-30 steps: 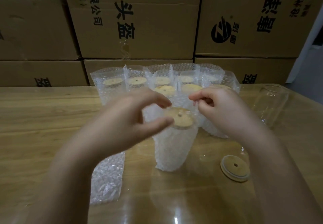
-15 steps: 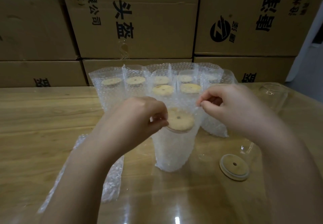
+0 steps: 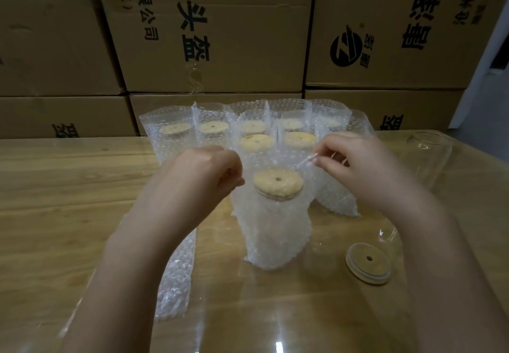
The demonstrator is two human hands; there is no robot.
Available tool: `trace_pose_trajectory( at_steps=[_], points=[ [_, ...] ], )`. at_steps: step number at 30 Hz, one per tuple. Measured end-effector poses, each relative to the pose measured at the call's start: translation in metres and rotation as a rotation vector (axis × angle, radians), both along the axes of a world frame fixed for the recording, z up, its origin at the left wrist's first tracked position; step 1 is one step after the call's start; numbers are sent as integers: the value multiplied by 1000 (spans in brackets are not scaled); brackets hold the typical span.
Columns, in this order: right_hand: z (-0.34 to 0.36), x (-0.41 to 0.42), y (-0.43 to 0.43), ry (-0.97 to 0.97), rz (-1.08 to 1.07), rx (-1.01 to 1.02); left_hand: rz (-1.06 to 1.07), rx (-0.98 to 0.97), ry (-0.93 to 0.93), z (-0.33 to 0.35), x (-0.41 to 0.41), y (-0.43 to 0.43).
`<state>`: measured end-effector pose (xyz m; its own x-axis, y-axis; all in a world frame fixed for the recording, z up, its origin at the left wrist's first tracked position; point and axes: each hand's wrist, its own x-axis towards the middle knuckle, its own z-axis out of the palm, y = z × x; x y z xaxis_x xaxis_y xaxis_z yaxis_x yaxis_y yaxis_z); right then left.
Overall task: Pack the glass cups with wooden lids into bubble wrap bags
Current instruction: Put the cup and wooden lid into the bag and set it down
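A glass cup with a wooden lid [image 3: 277, 183] stands upright inside a bubble wrap bag [image 3: 275, 231] in the middle of the table. My left hand [image 3: 203, 176] pinches the bag's left rim beside the lid. My right hand [image 3: 358, 165] pinches the right rim and holds it up and outward. Behind stand several packed cups [image 3: 256, 143] in their bags. A bare glass cup [image 3: 429, 157] is at the far right, and a loose wooden lid [image 3: 369, 263] lies flat near my right forearm.
Flat bubble wrap bags [image 3: 176, 278] lie under my left forearm. The wooden table [image 3: 55, 201] has a glossy clear cover. Stacked cardboard boxes [image 3: 214, 30] form a wall right behind the packed cups.
Both hands moved apart and took the bag's rim at opposite sides. The bag mouth now stands higher around the lidded cup.
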<state>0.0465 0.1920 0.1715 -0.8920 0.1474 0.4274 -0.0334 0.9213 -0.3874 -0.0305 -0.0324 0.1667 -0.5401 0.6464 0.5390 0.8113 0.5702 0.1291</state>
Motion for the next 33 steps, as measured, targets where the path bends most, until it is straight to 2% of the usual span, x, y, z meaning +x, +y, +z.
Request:
trace_pose_trajectory(
  at_steps=[4,9,12,20,22,25,26,27,29,31,33],
  points=[
    [1,1,1,88,-17,0,26,92,89,0,-3,-2],
    [3,3,-1,15,6,9,65,103,128,0,-5,-1],
    [4,3,-2,34,18,3,57,106,108,0,-5,-4],
    [2,4,0,-67,175,-124,82,58,-32,2,-9,-24],
    [1,1,-5,23,180,-109,80,20,-87,4,-10,-26],
    [2,-4,-22,327,243,-94,55,-7,-122,8,-6,-28],
    [1,-6,-30,355,281,-86,50,-14,-129,10,-4,-28],
    [-1,-7,-36,325,316,-84,45,-23,-136,11,-2,-28],
    [-6,-10,-46,145,357,-74,34,-33,-150,14,1,-28],
    [-11,-13,-50,-49,343,-10,27,-41,-154,15,3,-29],
    [-15,-14,-51,-157,322,13,25,-53,-155,17,5,-29]
  ],
)
